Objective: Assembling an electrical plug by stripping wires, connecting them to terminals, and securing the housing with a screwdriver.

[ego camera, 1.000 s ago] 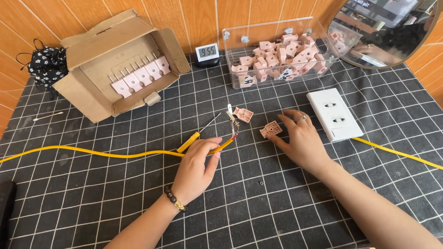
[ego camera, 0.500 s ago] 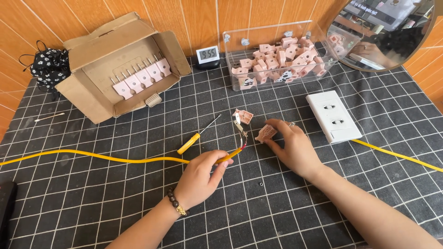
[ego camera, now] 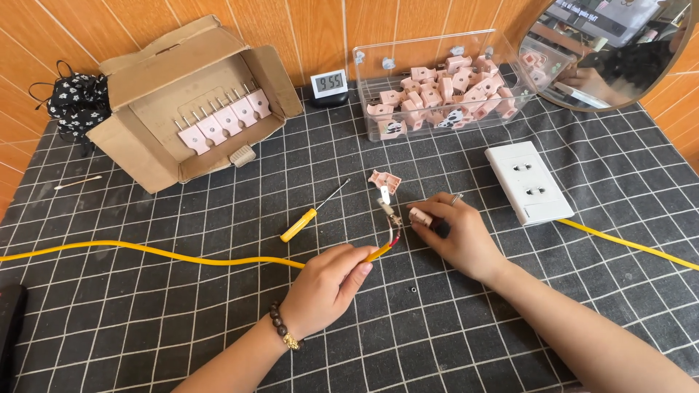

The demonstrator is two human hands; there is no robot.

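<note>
Yellow cable, one, pinched at its stripped end by left hand; right hand fingers closed on one pink plug part; one screwdriver beside.

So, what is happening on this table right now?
A person is wiring a plug. The left hand pinches the stripped end of the long yellow cable, while the right hand presses a small pink plastic plug part onto its wires. A yellow-handled screwdriver lies untouched on the black gridded mat, beside another pink plug half.
</note>
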